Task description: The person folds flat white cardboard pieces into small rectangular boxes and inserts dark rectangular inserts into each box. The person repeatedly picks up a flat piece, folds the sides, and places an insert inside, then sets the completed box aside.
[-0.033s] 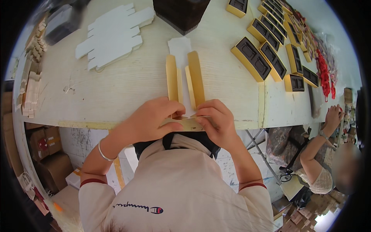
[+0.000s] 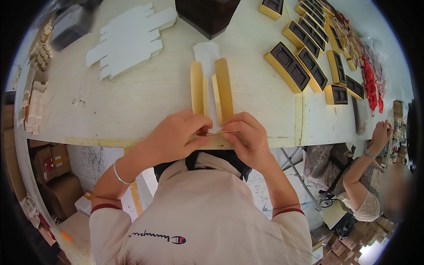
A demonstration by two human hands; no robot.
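A partly folded carton [image 2: 224, 95], gold on its raised side walls and white along its middle, lies lengthwise before me at the table's near edge. Its far end flap [image 2: 206, 52] lies flat and white. My left hand [image 2: 181, 132] is closed at the carton's near left corner, fingers curled inward and partly hiding the card. At the near right corner, my right hand [image 2: 248, 137] pinches the near end flap between thumb and fingers. That flap's thin edge spans the gap between both hands.
Flat white carton blanks [image 2: 128, 42] are stacked at the far left. A dark brown bin [image 2: 207, 17] stands beyond the carton. Several gold boxes with dark inserts [image 2: 289, 66] fill the right side, near red cords [image 2: 370, 84]. At far right is another person's hand [image 2: 380, 134].
The near end flap's edge has tilted slightly between my fingers. My hands have shifted only a little, and the surroundings stay the same.
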